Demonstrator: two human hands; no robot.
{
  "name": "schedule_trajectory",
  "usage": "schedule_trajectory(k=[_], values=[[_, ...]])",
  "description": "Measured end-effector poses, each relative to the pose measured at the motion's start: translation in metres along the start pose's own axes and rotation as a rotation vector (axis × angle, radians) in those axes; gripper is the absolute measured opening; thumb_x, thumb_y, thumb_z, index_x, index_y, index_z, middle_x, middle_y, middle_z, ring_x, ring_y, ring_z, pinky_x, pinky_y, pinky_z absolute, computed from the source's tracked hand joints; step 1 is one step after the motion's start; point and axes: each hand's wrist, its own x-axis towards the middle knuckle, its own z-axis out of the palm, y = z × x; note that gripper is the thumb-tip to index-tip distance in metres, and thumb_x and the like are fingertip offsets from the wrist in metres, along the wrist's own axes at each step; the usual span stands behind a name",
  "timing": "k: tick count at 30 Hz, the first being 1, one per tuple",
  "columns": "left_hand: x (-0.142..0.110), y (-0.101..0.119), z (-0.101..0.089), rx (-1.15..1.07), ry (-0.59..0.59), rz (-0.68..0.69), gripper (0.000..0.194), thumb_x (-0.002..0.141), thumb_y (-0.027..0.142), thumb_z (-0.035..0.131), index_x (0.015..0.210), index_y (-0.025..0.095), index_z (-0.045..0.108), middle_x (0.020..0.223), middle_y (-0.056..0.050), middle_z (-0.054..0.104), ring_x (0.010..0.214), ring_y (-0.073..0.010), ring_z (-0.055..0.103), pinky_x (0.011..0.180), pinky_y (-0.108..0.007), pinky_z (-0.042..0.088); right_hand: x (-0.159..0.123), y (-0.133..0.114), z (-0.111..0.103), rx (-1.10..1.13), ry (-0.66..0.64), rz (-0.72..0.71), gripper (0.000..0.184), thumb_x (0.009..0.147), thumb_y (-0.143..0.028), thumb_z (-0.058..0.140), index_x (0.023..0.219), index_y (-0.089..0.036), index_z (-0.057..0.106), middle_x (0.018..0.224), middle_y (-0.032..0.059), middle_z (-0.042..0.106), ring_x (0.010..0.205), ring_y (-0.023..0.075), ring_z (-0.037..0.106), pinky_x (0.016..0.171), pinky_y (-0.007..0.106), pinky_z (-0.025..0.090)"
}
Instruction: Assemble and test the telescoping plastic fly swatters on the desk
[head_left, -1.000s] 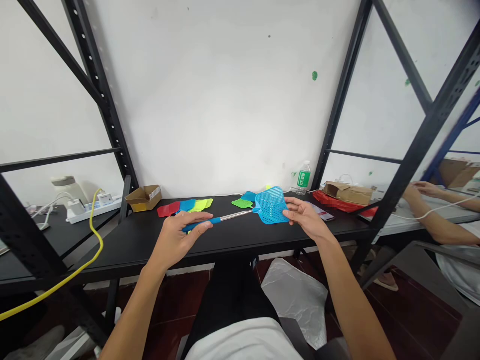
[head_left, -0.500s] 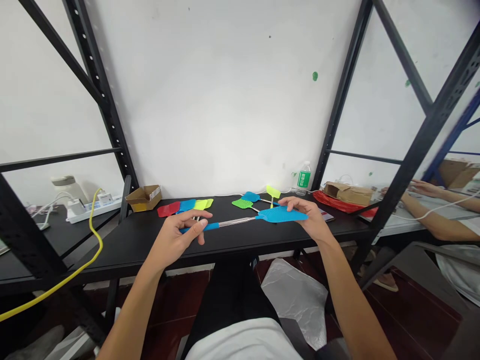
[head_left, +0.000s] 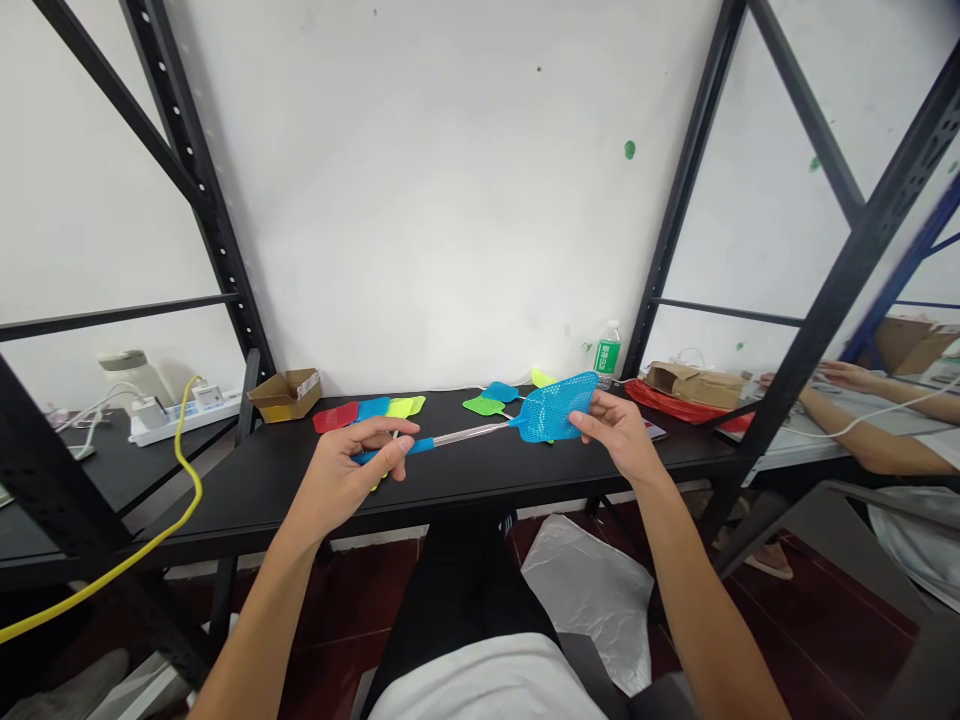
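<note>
The blue fly swatter is held in the air over the counter, to the left of the water bottle and nearer to the person. At its left end, the left hand has its fingers bent loosely around the blue handle. The thin metallic shaft seems stiff and perhaps slightly slippery, so the handle looks the better place for a grip. At the right, the perforated head is probably light and flexible, not fragile; the right hand pinches its edge between thumb and fingers, and a gentle hold should be enough there.

On the black counter, far to the left of the bottle, stands an open cardboard box. Then come red, blue and yellow pieces, side by side. Closer to the bottle's left lie a green leaf-shaped swatter and another blue swatter. To the bottle's right, a cardboard piece lies on red wrapping; further right, a co-worker's arm is visible. Behind the bottle rises a white wall.
</note>
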Motion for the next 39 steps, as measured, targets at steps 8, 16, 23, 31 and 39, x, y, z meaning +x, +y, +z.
schedule_trajectory(k=[8,16,23,31,39], values=[[0.0014,-0.0026,-0.0005,0.097,0.057,0.064,0.029,0.085,0.044,0.072,0.103,0.021,0.074,0.081,-0.004,0.074,0.072,-0.0180,0.065,0.063,-0.027,0.051,0.0001,-0.0014,0.0051,0.069,0.070,0.103,0.030,0.079,-0.046,0.077,0.093,-0.020,0.069,0.068,0.0005,0.063,0.051,0.0124,0.050,0.040,0.023,0.040],[0.0038,0.0019,0.0035,0.208,0.101,0.172,0.025,0.083,0.045,0.074,0.096,0.024,0.077,0.091,-0.004,0.074,0.076,-0.0181,0.064,0.064,-0.027,0.048,0.0014,-0.0037,0.0066,0.137,0.093,0.136,0.033,0.076,-0.045,0.079,0.096,-0.020,0.068,0.065,-0.0012,0.061,0.047,0.0100,0.045,0.035,0.021,0.036],[0.0033,0.0029,0.0033,0.219,0.082,0.128,0.026,0.083,0.047,0.074,0.094,0.024,0.078,0.090,-0.003,0.076,0.072,-0.0177,0.065,0.062,-0.027,0.049,0.0016,-0.0028,0.0057,0.132,0.117,0.129,0.036,0.077,-0.047,0.078,0.099,-0.021,0.068,0.066,-0.0007,0.062,0.048,0.0110,0.046,0.038,0.023,0.035],[0.0018,0.0043,0.0013,0.154,-0.003,0.066,0.032,0.094,0.046,0.059,0.086,0.020,0.077,0.068,-0.002,0.072,0.065,-0.0168,0.064,0.060,-0.026,0.047,0.0014,-0.0030,0.0033,0.056,0.105,0.002,0.031,0.082,-0.045,0.075,0.102,-0.024,0.065,0.084,0.0026,0.065,0.062,0.0138,0.051,0.047,0.024,0.042],[0.0017,-0.0008,-0.0004,0.084,-0.028,0.031,0.035,0.097,0.044,0.055,0.091,0.017,0.076,0.060,-0.001,0.068,0.052,-0.0122,0.051,0.051,-0.023,0.041,0.0018,-0.0029,0.0042,0.009,0.127,-0.097,0.022,0.083,-0.041,0.075,0.095,-0.025,0.066,0.087,0.0030,0.064,0.076,0.0179,0.056,0.066,0.031,0.050]])
